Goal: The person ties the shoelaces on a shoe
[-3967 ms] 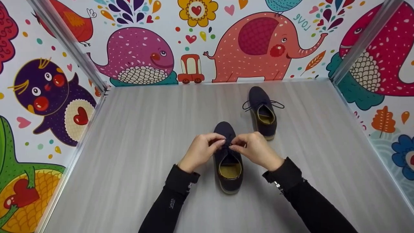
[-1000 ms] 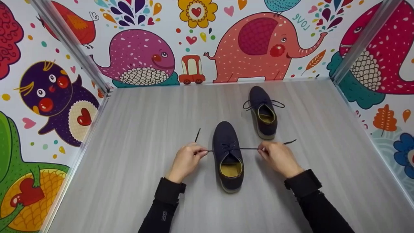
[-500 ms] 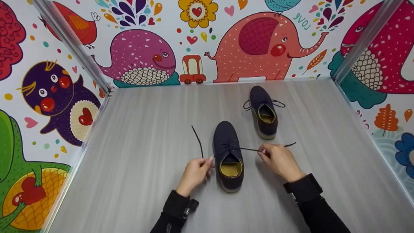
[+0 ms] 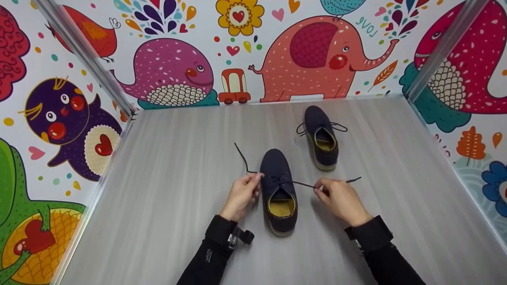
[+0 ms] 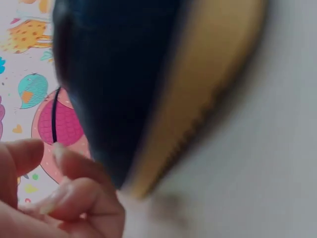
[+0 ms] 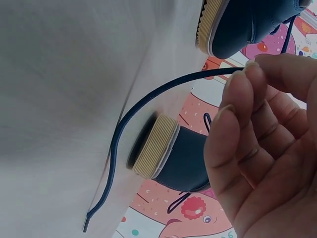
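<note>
Cartoon-print walls (image 4: 245,43) all round, pale wood-grain floor (image 4: 166,190) below, both running out of shot. Sleeves (image 4: 212,253), black, are cut off at the bottom edge. L wrist cam's blurry: near shoe (image 4: 280,194) fills most of it, part cropped, & the L lace (image 4: 241,157) vanishes at the fingertips. R wrist cam crops that same shoe at the top; R hand (image 4: 342,200) hides pt of the far shoe (image 4: 315,120).

Materials: smooth dark-navy uppers, mustard lining (image 4: 282,208), thick tan sole (image 5: 198,49) w/ a toothed edge. Laces thin, round, cordlike; R lace (image 4: 304,184) arcs past the fingers to a narrow tip. Far shoe's got bow loops (image 4: 340,127) out both sides.

Now positions! Near shoe sits btwn the hands, toe fwd. L hand (image 4: 241,194), fingers curled, has the L lace at its tips, right by the shoe's left side; can't tell if they touch. R hand's well clear on the right, fingertips pinched on the R lace, cord spanning btwn shoe & hand.
</note>
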The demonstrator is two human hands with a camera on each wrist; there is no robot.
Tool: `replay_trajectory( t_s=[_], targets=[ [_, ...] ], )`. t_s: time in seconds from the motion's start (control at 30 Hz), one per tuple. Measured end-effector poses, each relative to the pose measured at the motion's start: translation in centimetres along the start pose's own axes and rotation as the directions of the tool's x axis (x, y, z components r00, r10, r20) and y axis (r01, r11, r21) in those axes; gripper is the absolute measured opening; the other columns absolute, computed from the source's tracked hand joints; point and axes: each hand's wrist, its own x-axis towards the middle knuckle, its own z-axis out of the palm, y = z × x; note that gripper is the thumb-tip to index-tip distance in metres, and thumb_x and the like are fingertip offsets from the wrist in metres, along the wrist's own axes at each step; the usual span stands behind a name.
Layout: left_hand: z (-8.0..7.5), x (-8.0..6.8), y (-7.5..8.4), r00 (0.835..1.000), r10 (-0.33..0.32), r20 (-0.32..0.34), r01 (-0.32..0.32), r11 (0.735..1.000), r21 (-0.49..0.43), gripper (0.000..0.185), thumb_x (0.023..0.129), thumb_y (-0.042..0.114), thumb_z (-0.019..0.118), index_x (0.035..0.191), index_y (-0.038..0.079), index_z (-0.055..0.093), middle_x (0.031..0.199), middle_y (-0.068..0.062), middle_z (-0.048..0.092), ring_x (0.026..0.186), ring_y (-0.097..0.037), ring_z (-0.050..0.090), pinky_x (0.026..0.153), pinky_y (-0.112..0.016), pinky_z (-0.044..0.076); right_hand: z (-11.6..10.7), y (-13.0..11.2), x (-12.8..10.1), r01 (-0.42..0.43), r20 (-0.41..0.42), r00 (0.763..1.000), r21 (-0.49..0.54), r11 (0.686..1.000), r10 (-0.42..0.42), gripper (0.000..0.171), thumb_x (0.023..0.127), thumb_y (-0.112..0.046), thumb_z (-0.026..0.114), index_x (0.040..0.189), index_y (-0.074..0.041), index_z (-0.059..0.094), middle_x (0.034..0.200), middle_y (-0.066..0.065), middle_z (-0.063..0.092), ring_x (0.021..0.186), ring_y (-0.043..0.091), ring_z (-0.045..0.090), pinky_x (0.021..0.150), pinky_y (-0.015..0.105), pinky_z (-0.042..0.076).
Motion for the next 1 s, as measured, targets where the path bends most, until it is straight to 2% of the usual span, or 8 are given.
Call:
replay_trajectory(
  t_s=[0.27,0.43,0.53,0.63,0.7,0.77,0.87,1.0],
  targets=[
    [0.6,1.6,2.4,0.998,0.026,-0.053,-0.031,0.994,-0.103,0.027,0.103,0.022,0.056,0.11,-0.003,0.063,0.088,-0.004,0.058,0.071,-0.012,0.058,0.054,-0.019,0.041,-0.2,0.0,-0.3,-0.012,0.009,1.0,0.013,1.0,0.012,0.007,0.088,-0.01,0.075,0.087,-0.015,0.07,0.068,-0.01,0.062,0.059,0.004,0.054,0.056,0.03,0.046],
    [1.2,3.6,4.9,0.993,0.073,-0.089,-0.074,0.997,-0.008,0.024,0.103,0.019,0.055,0.109,-0.003,0.06,0.091,-0.007,0.063,0.071,-0.015,0.062,0.056,-0.023,0.044,-0.3,-0.1,-0.5,-0.009,0.011,1.0,0.025,1.0,0.008,0.007,0.088,-0.01,0.075,0.086,-0.015,0.07,0.066,-0.013,0.06,0.057,0.003,0.052,0.055,0.028,0.044],
    [2.4,5.0,6.7,0.982,0.176,-0.071,-0.169,0.981,0.099,0.019,0.102,0.013,0.056,0.11,-0.004,0.06,0.089,-0.01,0.064,0.07,-0.018,0.062,0.06,-0.025,0.048,-0.3,-0.1,-0.7,-0.006,0.012,1.0,0.031,0.999,0.006,0.007,0.089,-0.01,0.074,0.086,-0.015,0.07,0.066,-0.014,0.058,0.057,0.002,0.051,0.054,0.026,0.043],
    [4.1,6.0,8.0,0.951,0.309,-0.001,-0.298,0.919,0.258,0.017,0.101,0.009,0.057,0.111,-0.003,0.062,0.087,-0.013,0.066,0.074,-0.023,0.063,0.066,-0.028,0.05,-0.3,-0.1,-0.8,-0.004,0.014,1.0,0.031,1.0,0.004,0.007,0.089,-0.01,0.074,0.087,-0.015,0.071,0.067,-0.014,0.058,0.057,0.001,0.051,0.054,0.026,0.043],
    [5.2,6.4,8.5,0.925,0.374,0.07,-0.372,0.85,0.373,0.019,0.101,0.008,0.057,0.115,-0.002,0.064,0.085,-0.013,0.067,0.075,-0.022,0.063,0.068,-0.027,0.049,-0.2,-0.1,-0.9,-0.001,0.016,1.0,0.03,1.0,0.0,0.007,0.089,-0.01,0.074,0.087,-0.015,0.071,0.068,-0.013,0.059,0.058,0.001,0.052,0.054,0.026,0.043],
    [6.1,6.6,8.6,0.912,0.388,0.136,-0.403,0.782,0.476,0.023,0.101,0.01,0.057,0.12,0.0,0.065,0.087,-0.013,0.069,0.078,-0.023,0.064,0.071,-0.027,0.048,-0.1,-0.1,-1.0,0.003,0.011,1.0,0.029,1.0,-0.004,0.007,0.089,-0.01,0.074,0.087,-0.015,0.07,0.069,-0.012,0.06,0.058,0.002,0.052,0.054,0.026,0.043],
    [6.3,6.6,7.9,0.929,0.326,0.178,-0.365,0.713,0.598,0.031,0.102,0.017,0.057,0.129,0.003,0.063,0.099,-0.012,0.072,0.09,-0.021,0.067,0.081,-0.03,0.05,0.0,-0.1,-1.0,0.004,0.005,1.0,0.034,0.999,-0.004,0.006,0.089,-0.01,0.074,0.091,-0.014,0.07,0.068,-0.012,0.059,0.057,0.001,0.051,0.054,0.026,0.043],
    [5.1,5.8,6.4,0.962,0.24,0.129,-0.258,0.648,0.717,0.036,0.101,0.029,0.059,0.127,0.005,0.063,0.103,-0.011,0.07,0.096,-0.024,0.065,0.086,-0.037,0.049,-0.2,-0.2,-1.2,-0.011,-0.006,1.0,0.035,0.999,0.011,0.012,0.089,-0.009,0.074,0.1,-0.012,0.069,0.064,-0.015,0.054,0.054,0.001,0.047,0.053,0.026,0.042]
  ],
)
